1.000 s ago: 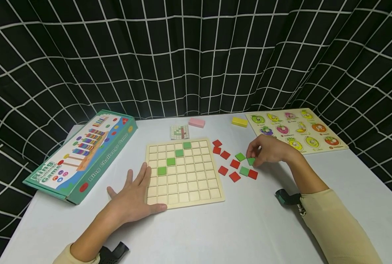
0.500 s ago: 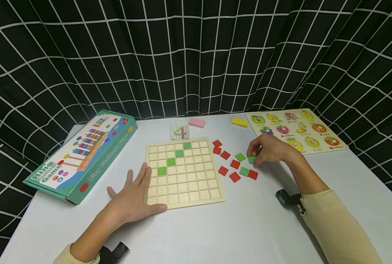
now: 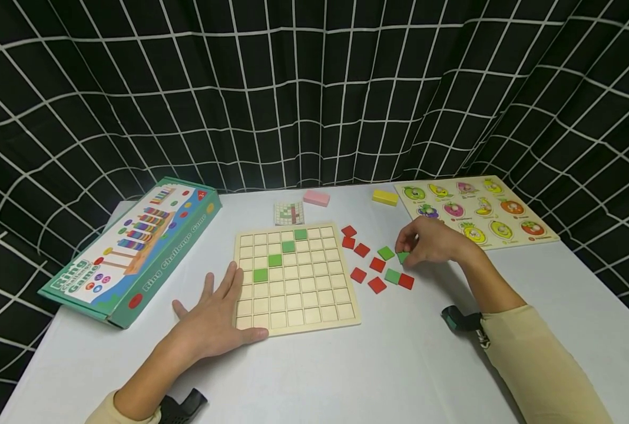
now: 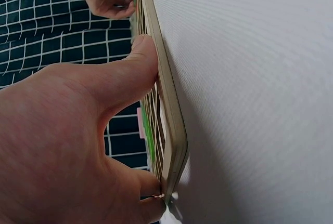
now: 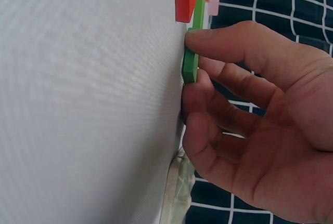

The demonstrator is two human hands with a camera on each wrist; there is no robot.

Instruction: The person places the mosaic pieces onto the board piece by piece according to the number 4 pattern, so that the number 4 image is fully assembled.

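My left hand [image 3: 208, 321] lies with fingers spread along the left edge of the wooden grid board [image 3: 314, 330], thumb on its front corner edge. In the left wrist view the thumb presses the board's rim [image 4: 166, 86]. A diagonal of several green tiles [image 3: 274, 260] sits in the board's squares. To the right of the board, my right hand [image 3: 431, 240] pinches a green square tile [image 3: 403, 257] between thumb and fingertips, down at the table. The right wrist view shows that green tile [image 5: 191, 65] with thumb above and curled fingers below.
Loose red tiles [image 3: 377, 285] and two other green tiles [image 3: 392, 275] lie between board and right hand. Behind stand a patterned card [image 3: 288, 213], a pink block [image 3: 316, 198] and a yellow block [image 3: 385, 197]. A game box [image 3: 139, 247] lies left, a fruit puzzle board [image 3: 545, 237] right.
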